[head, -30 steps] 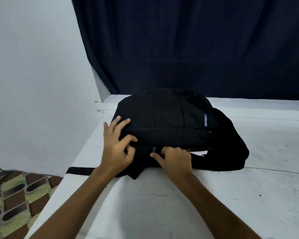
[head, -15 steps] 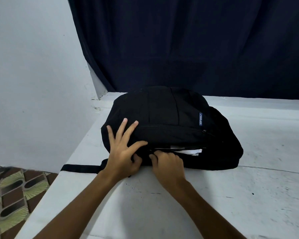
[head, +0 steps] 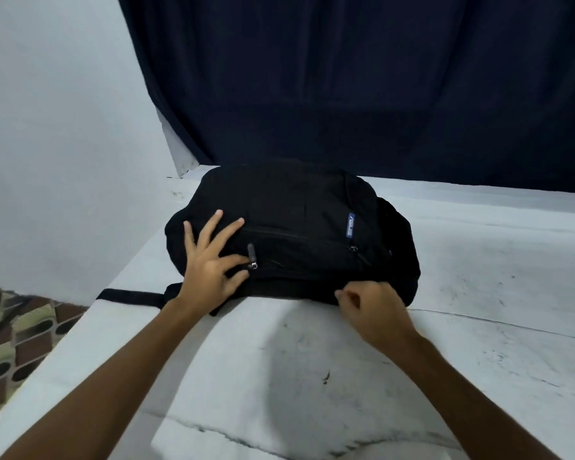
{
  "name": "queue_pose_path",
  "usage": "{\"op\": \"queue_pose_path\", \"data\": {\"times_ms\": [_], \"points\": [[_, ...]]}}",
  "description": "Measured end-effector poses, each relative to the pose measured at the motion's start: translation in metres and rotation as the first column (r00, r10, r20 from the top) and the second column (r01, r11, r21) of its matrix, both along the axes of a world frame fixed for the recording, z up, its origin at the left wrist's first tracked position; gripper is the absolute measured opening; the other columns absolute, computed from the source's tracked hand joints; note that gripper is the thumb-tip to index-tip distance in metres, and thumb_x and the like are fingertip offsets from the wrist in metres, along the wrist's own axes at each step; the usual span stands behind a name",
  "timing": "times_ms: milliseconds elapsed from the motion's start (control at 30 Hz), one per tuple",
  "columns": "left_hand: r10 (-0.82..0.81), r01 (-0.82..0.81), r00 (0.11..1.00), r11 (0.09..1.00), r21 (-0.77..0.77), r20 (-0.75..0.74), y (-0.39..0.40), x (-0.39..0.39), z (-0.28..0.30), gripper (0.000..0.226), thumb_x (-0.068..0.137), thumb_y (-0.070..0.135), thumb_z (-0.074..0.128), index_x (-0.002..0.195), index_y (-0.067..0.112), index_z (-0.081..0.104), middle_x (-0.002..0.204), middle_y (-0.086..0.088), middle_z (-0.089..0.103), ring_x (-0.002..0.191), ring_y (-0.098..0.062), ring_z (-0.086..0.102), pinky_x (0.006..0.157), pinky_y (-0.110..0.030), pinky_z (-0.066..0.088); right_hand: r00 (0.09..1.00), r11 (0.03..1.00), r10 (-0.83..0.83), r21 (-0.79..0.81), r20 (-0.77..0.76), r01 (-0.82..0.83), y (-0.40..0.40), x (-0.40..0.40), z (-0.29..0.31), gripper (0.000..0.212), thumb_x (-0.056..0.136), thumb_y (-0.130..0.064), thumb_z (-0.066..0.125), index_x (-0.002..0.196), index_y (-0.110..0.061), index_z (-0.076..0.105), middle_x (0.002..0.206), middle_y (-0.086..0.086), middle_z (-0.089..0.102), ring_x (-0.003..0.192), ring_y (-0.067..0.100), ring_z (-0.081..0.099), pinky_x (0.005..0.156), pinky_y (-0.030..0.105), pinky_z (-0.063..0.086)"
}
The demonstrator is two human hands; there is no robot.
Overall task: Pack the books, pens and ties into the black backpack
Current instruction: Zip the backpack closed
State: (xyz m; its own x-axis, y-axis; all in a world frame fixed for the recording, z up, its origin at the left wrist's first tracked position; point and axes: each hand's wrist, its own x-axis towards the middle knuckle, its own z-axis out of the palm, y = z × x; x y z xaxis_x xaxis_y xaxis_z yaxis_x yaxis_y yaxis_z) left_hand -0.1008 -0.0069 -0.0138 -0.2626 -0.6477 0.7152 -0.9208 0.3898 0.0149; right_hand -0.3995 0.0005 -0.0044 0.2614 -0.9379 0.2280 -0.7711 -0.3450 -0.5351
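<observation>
The black backpack [head: 296, 207] lies flat on the white table [head: 485, 287], with a blue label [head: 350, 224] on its right side. My left hand [head: 210, 263] presses on its left part with the fingers spread, next to a grey zipper pull [head: 251, 257]. My right hand [head: 372, 310] is at the bag's front right edge. Its fingers are curled and pinch at the main zip line; the pull itself is hidden under them. The main zip shows no gap. No books, pens or ties are in sight.
A black strap [head: 130, 295] trails off the table's left edge. A dark curtain [head: 379, 94] hangs behind the table and a white wall [head: 63, 127] stands to the left. Patterned floor tiles [head: 14, 343] show at the lower left.
My right hand has slid to the right along the bag's front edge, and the white gap in the zip is gone. My left hand stays on the bag's left part.
</observation>
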Motion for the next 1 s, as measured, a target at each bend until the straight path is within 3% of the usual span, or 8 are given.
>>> {"op": "queue_pose_path", "data": {"times_ms": [100, 233, 333, 433, 533, 633, 800, 1000], "points": [[0.020, -0.020, 1.000, 0.996, 0.091, 0.000, 0.003, -0.002, 0.005, 0.030, 0.072, 0.043, 0.065, 0.079, 0.016, 0.077, 0.144, -0.013, 0.049, 0.142, -0.040, 0.028, 0.107, -0.075, 0.011, 0.971, 0.963, 0.217, 0.142, 0.100, -0.230, 0.009, 0.021, 0.005, 0.022, 0.085, -0.038, 0.062, 0.070, -0.022, 0.061, 0.056, -0.007, 0.051, 0.062, 0.016, 0.054, 0.064, 0.030, 0.048], [0.009, -0.009, 1.000, 0.987, 0.161, 0.002, 0.011, 0.007, 0.007, 0.048, 0.073, 0.059, 0.064, 0.090, 0.016, 0.078, 0.150, -0.013, 0.042, 0.145, -0.037, 0.023, 0.109, -0.073, 0.013, 0.946, 0.962, 0.263, 0.026, 0.191, -0.273, 0.012, 0.080, 0.011, 0.016, 0.087, -0.035, 0.061, 0.087, -0.019, 0.064, 0.058, -0.004, 0.054, 0.069, 0.022, 0.055, 0.069, 0.033, 0.048], [0.006, -0.010, 1.000, 0.984, 0.177, 0.020, 0.013, 0.010, 0.010, 0.051, 0.078, 0.061, 0.061, 0.095, 0.016, 0.078, 0.152, -0.012, 0.039, 0.146, -0.035, 0.022, 0.109, -0.072, 0.015, 0.970, 0.965, 0.238, -0.123, 0.043, -0.231, 0.001, 0.113, 0.025, 0.029, 0.089, -0.034, 0.061, 0.115, -0.023, 0.059, 0.097, 0.001, 0.066, 0.091, 0.026, 0.063, 0.077, 0.035, 0.045], [0.001, -0.007, 0.999, 0.987, 0.163, 0.040, 0.013, 0.014, 0.008, 0.049, 0.079, 0.058, 0.061, 0.099, 0.017, 0.077, 0.153, -0.010, 0.038, 0.147, -0.034, 0.021, 0.110, -0.071, 0.016, 0.956, 0.953, 0.276, -0.097, -0.105, -0.286, -0.014, 0.126, 0.034, 0.050, 0.089, -0.033, 0.063, 0.136, -0.031, 0.048, 0.119, 0.001, 0.062, 0.106, 0.027, 0.061, 0.086, 0.037, 0.046], [-0.011, 0.002, 0.998, 0.990, 0.142, 0.063, 0.011, 0.016, 0.003, 0.046, 0.076, 0.055, 0.064, 0.102, 0.018, 0.077, 0.153, -0.010, 0.038, 0.147, -0.034, 0.021, 0.109, -0.071, 0.018, 0.930, 0.926, 0.363, -0.092, -0.059, -0.367, -0.032, 0.123, 0.043, 0.038, 0.092, -0.024, 0.053, 0.129, -0.032, 0.058, 0.122, -0.001, 0.064, 0.110, 0.026, 0.060, 0.092, 0.036, 0.047], [-0.013, 0.006, 0.999, 0.992, 0.126, 0.053, 0.009, 0.017, 0.000, 0.044, 0.074, 0.051, 0.069, 0.102, 0.018, 0.076, 0.153, -0.010, 0.039, 0.147, -0.033, 0.022, 0.110, -0.071, 0.018, 0.855, 0.861, 0.451, -0.130, -0.257, -0.493, -0.045, 0.119, 0.055, 0.038, 0.094, -0.022, 0.051, 0.129, -0.036, 0.057, 0.118, 0.000, 0.062, 0.107, 0.026, 0.059, 0.087, 0.035, 0.045], [-0.039, 0.034, 0.998, 0.994, 0.104, 0.055, 0.010, 0.019, -0.004, 0.043, 0.069, 0.044, 0.078, 0.104, 0.018, 0.076, 0.152, -0.011, 0.039, 0.146, -0.034, 0.022, 0.111, -0.069, 0.016, 0.690, 0.801, 0.560, 0.085, -0.458, -0.593, -0.059, 0.121, 0.077, 0.045, 0.086, -0.030, 0.067, 0.129, -0.040, 0.056, 0.105, -0.002, 0.067, 0.099, 0.018, 0.062, 0.074, 0.026, 0.039], [-0.048, 0.042, 0.997, 0.995, 0.090, 0.062, 0.008, 0.021, -0.006, 0.043, 0.072, 0.047, 0.075, 0.103, 0.017, 0.076, 0.152, -0.011, 0.039, 0.146, -0.033, 0.023, 0.109, -0.071, 0.021, 0.684, 0.804, 0.541, 0.062, -0.490, -0.591, -0.066, 0.121, 0.072, 0.028, 0.083, -0.035, 0.070, 0.111, -0.031, 0.069, 0.098, -0.003, 0.069, 0.093, 0.018, 0.063, 0.070, 0.026, 0.038]]}}
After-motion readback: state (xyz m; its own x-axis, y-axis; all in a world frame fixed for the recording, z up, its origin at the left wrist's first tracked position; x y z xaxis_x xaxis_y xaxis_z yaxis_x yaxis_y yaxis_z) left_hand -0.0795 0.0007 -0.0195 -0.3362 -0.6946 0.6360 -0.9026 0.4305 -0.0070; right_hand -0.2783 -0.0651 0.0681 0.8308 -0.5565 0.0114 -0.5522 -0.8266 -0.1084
